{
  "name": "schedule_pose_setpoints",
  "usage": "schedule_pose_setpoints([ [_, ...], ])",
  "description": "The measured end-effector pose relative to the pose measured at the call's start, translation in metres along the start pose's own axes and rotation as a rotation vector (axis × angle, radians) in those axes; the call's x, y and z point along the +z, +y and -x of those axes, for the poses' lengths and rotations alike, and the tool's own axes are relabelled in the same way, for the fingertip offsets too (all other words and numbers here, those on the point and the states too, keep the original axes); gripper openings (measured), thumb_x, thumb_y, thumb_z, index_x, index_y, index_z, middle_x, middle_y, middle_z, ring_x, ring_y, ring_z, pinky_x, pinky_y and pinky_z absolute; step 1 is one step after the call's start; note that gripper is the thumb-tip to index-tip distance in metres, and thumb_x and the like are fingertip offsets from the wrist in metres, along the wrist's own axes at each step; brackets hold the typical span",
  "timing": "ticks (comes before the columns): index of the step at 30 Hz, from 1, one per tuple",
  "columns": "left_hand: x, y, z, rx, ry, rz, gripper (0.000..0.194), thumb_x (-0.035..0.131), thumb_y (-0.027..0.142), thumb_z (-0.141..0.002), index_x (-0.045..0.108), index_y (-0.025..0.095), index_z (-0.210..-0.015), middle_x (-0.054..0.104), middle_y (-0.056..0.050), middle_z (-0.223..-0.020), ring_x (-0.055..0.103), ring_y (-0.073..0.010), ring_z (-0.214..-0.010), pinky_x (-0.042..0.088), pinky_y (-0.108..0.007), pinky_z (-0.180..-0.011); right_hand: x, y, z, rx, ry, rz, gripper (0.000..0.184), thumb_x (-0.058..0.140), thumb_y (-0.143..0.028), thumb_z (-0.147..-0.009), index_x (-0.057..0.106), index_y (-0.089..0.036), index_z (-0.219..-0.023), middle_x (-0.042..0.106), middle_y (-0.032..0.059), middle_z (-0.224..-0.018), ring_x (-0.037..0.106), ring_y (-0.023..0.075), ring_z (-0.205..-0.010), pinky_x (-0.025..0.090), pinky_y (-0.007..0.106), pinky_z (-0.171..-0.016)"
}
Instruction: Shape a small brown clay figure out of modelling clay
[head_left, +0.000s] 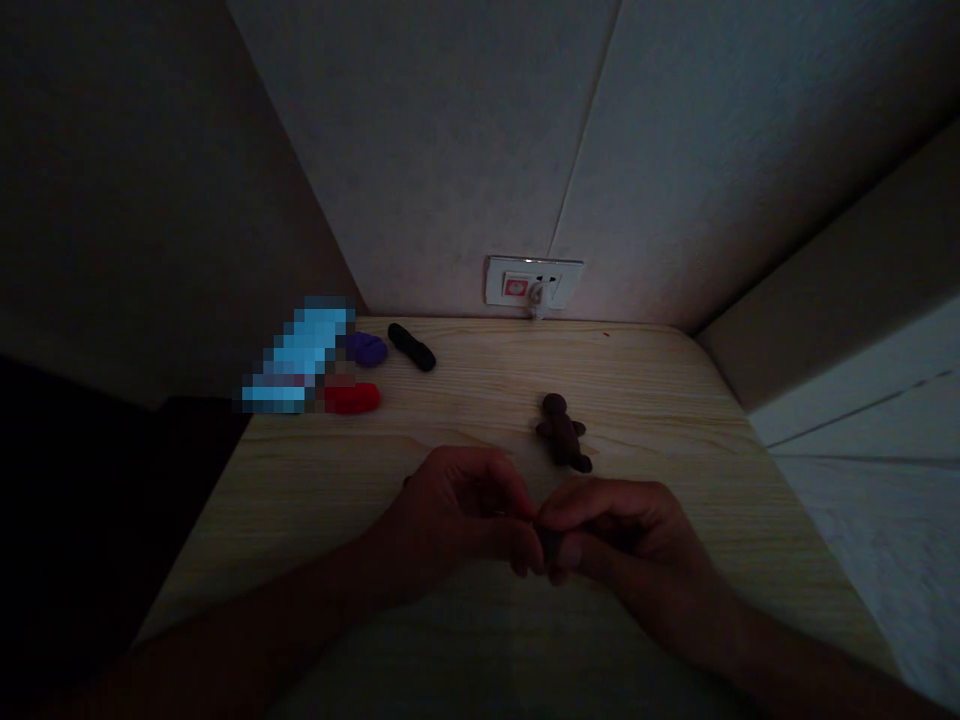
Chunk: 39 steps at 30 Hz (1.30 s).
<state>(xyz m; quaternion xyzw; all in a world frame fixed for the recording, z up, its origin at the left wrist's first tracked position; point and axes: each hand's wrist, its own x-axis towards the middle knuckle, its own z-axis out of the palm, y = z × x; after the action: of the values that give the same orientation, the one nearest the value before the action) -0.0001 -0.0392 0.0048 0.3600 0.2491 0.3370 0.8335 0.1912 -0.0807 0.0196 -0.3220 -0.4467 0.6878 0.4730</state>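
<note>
My left hand (472, 515) and my right hand (630, 545) meet over the near part of the wooden tabletop, fingertips pinched together. Between them shows a small dark brown lump of modelling clay (551, 545), largely covered by the fingers. Just beyond my hands lies a dark brown clay figure (562, 432) with a round head, a body, two short arms and one leg visible. Something small and dark pokes out behind my left wrist, too hidden to name. The light is dim.
At the back left lie a black clay piece (412, 347), a purple clay lump (367, 350) and a red clay piece (354, 398), beside a blurred-out bright screen (304, 355). A wall socket (534, 283) with a plug sits above the table's (465, 390) back edge.
</note>
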Motion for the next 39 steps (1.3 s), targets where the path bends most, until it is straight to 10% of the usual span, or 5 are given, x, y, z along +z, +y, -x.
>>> schedule_pose_setpoints([
  [15,0.005,0.0,0.001,0.111,-0.029,-0.032,0.031,0.096,0.018,-0.063,0.067,0.015,-0.076,0.077,-0.002,-0.071,0.076,-0.0189,-0.063,0.061,-0.027,-0.058,0.001,0.006,-0.001,0.041,0.039,-0.094,0.008,0.085,-0.023,-0.083,0.082,-0.022,-0.091,0.081,-0.0004,-0.073,0.075,0.01,-0.059,0.062,0.017,-0.059],
  [21,0.009,0.007,0.007,0.352,0.167,-0.41,0.021,0.094,0.018,-0.067,0.08,0.019,-0.082,0.078,-0.002,-0.074,0.075,-0.0165,-0.067,0.059,-0.024,-0.062,0.0,0.003,-0.003,0.019,0.138,0.06,0.006,0.085,-0.022,-0.082,0.08,-0.021,-0.086,0.08,-0.0011,-0.067,0.073,0.0108,-0.055,0.062,0.017,-0.056],
  [27,0.007,0.009,0.01,0.513,0.191,-0.629,0.016,0.09,0.021,-0.075,0.084,0.026,-0.089,0.08,-0.003,-0.079,0.074,-0.0163,-0.071,0.058,-0.024,-0.066,0.002,0.001,-0.001,-0.142,0.191,0.259,0.013,0.085,-0.017,-0.08,0.082,-0.025,-0.09,0.081,-0.0008,-0.074,0.076,0.013,-0.06,0.064,0.018,-0.058],
  [39,0.007,0.005,0.01,0.319,0.242,-0.59,0.015,0.09,0.021,-0.072,0.085,0.023,-0.086,0.084,-0.002,-0.081,0.078,-0.0184,-0.073,0.062,-0.025,-0.07,-0.004,-0.006,0.005,-0.568,0.153,0.877,0.028,0.079,-0.007,-0.084,0.079,-0.024,-0.106,0.08,0.0011,-0.087,0.075,0.0137,-0.074,0.063,0.021,-0.066],
])
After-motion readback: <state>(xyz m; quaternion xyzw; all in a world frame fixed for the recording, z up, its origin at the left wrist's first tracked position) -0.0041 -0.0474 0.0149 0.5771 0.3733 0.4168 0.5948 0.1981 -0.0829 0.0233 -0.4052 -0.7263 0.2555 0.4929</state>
